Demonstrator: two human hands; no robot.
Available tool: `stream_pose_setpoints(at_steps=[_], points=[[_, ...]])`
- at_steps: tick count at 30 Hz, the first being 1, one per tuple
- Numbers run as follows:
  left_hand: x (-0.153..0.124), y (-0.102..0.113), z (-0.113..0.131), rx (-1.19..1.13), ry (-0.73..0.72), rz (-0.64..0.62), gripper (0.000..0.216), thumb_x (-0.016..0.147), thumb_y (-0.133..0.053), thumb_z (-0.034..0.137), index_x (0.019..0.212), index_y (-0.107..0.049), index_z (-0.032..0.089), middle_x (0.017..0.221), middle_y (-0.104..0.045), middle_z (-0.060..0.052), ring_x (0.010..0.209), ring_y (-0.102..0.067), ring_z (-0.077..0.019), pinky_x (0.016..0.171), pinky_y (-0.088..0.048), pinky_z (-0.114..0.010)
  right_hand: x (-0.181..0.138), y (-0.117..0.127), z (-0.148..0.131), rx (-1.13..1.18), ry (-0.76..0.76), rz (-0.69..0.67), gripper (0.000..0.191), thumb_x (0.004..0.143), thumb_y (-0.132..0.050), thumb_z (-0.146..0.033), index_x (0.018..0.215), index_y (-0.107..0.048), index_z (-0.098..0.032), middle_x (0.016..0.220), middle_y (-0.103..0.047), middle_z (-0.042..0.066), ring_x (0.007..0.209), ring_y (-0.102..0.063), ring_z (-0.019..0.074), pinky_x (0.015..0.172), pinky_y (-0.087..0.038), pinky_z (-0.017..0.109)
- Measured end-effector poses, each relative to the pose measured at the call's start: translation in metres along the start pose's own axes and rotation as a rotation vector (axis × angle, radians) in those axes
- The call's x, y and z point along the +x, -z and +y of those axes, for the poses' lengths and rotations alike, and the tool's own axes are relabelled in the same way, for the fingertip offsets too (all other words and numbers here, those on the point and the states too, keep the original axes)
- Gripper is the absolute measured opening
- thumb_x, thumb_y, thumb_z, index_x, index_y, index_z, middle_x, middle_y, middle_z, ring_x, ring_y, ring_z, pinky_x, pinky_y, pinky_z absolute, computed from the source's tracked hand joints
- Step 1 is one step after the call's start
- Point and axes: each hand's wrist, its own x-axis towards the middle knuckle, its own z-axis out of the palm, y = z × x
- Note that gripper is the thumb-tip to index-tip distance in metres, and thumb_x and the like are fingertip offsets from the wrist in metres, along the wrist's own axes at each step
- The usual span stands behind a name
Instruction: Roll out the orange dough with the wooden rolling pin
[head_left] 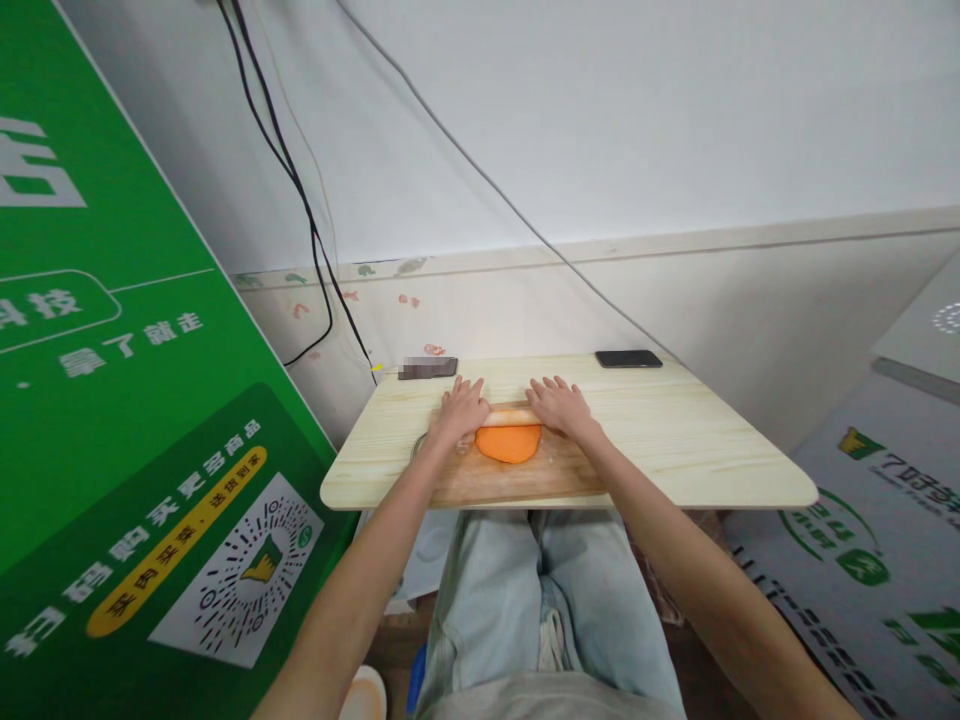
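Observation:
A pale wooden rolling pin (pixel 513 418) lies crosswise over the far part of a flat, rounded sheet of orange dough (pixel 508 444). My left hand (pixel 465 410) holds the pin's left end from above, fingers reaching forward over it. At the right end, my right hand (pixel 559 406) grips it the same way, palm down and fingers forward. Both hands cover the pin's ends. Under the dough is a brown wooden board (pixel 525 485), with whitish smears on its surface beside the dough.
The board rests on a light wood-grain table (pixel 690 450) against a white wall. At the back lie a dark phone (pixel 628 359) and another dark flat device (pixel 429 368), partly blurred. A green sign (pixel 150 400) stands left, a grey printed panel (pixel 862 520) right. Black cables (pixel 304 200) hang at left.

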Motion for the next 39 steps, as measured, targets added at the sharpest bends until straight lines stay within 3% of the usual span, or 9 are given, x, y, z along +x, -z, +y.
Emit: stream_pose_setpoints(at_steps=[3, 7, 12, 16, 20, 27, 31, 36, 39], points=[[-0.02, -0.008, -0.004, 0.039, -0.074, 0.061, 0.062, 0.111, -0.033, 0.03, 0.167, -0.052, 0.012, 0.177, -0.048, -0.016, 0.173, -0.03, -0.0338, 0.137, -0.034, -0.058, -0.024, -0.004, -0.004, -0.034, -0.013, 0.079, 0.056, 0.118, -0.029, -0.033, 0.163, -0.057, -0.015, 0.169, -0.057, 0.018, 0.158, -0.049, 0.0335, 0.127, -0.04, 0.052], [-0.07, -0.025, -0.009, 0.079, -0.173, 0.232, 0.054, 0.114, -0.03, 0.029, 0.155, -0.064, 0.016, 0.166, -0.062, -0.015, 0.17, -0.036, -0.0321, 0.134, -0.039, -0.057, -0.074, -0.019, -0.013, -0.09, -0.032, 0.213, 0.054, 0.116, -0.03, -0.026, 0.147, -0.07, -0.01, 0.156, -0.067, 0.023, 0.148, -0.059, 0.0343, 0.12, -0.046, 0.045], [-0.114, -0.039, -0.003, 0.052, -0.163, 0.366, 0.057, 0.117, -0.03, 0.032, 0.163, -0.057, 0.014, 0.177, -0.049, -0.013, 0.172, -0.032, -0.0334, 0.135, -0.039, -0.059, -0.11, -0.039, -0.017, -0.096, -0.071, 0.37, 0.058, 0.115, -0.036, -0.028, 0.162, -0.058, -0.001, 0.17, -0.054, 0.027, 0.163, -0.044, 0.0398, 0.133, -0.033, 0.05], [-0.102, -0.035, 0.0, 0.042, -0.129, 0.331, 0.06, 0.117, -0.027, 0.033, 0.166, -0.054, 0.013, 0.179, -0.045, -0.014, 0.173, -0.03, -0.0337, 0.137, -0.035, -0.06, -0.096, -0.033, -0.014, -0.109, -0.028, 0.311, 0.06, 0.116, -0.03, -0.03, 0.164, -0.058, -0.006, 0.173, -0.052, 0.024, 0.164, -0.044, 0.0406, 0.131, -0.034, 0.055], [-0.058, -0.02, -0.001, 0.044, -0.057, 0.209, 0.062, 0.115, -0.029, 0.033, 0.17, -0.05, 0.014, 0.176, -0.05, -0.014, 0.174, -0.027, -0.0337, 0.139, -0.029, -0.062, -0.054, -0.017, -0.009, -0.075, -0.013, 0.215, 0.06, 0.116, -0.026, -0.033, 0.164, -0.059, -0.016, 0.17, -0.058, 0.018, 0.165, -0.042, 0.0377, 0.132, -0.029, 0.063], [0.007, -0.004, -0.004, 0.004, 0.04, -0.017, 0.07, 0.104, -0.041, 0.024, 0.173, -0.043, 0.012, 0.181, -0.04, -0.015, 0.173, -0.029, -0.029, 0.14, -0.029, -0.048, 0.008, 0.002, -0.005, -0.018, 0.009, -0.015, 0.053, 0.112, -0.037, -0.033, 0.156, -0.065, -0.021, 0.162, -0.065, 0.016, 0.15, -0.055, 0.0336, 0.121, -0.043, 0.055], [-0.002, -0.012, -0.011, 0.026, -0.066, 0.025, 0.066, 0.108, -0.037, 0.026, 0.172, -0.045, 0.013, 0.18, -0.043, -0.014, 0.173, -0.03, -0.0283, 0.139, -0.032, -0.048, -0.014, -0.005, -0.009, -0.054, -0.015, 0.085, 0.054, 0.115, -0.035, -0.033, 0.159, -0.062, -0.016, 0.167, -0.059, 0.019, 0.157, -0.049, 0.0355, 0.126, -0.038, 0.053], [-0.044, -0.024, -0.019, 0.096, -0.219, 0.121, 0.059, 0.115, -0.029, 0.029, 0.166, -0.055, 0.017, 0.17, -0.058, -0.011, 0.168, -0.041, -0.0279, 0.14, -0.03, -0.052, -0.073, -0.025, -0.018, -0.082, 0.025, 0.289, 0.055, 0.117, -0.027, -0.029, 0.142, -0.072, -0.009, 0.142, -0.075, 0.023, 0.138, -0.064, 0.0326, 0.113, -0.05, 0.042], [-0.072, -0.03, -0.022, 0.079, -0.258, 0.191, 0.058, 0.117, -0.025, 0.032, 0.159, -0.064, 0.019, 0.169, -0.061, -0.009, 0.165, -0.046, -0.0257, 0.14, -0.032, -0.049, -0.099, -0.039, -0.024, -0.093, 0.034, 0.424, 0.058, 0.115, -0.03, -0.029, 0.152, -0.067, -0.003, 0.15, -0.071, 0.026, 0.147, -0.06, 0.0365, 0.12, -0.048, 0.048]])
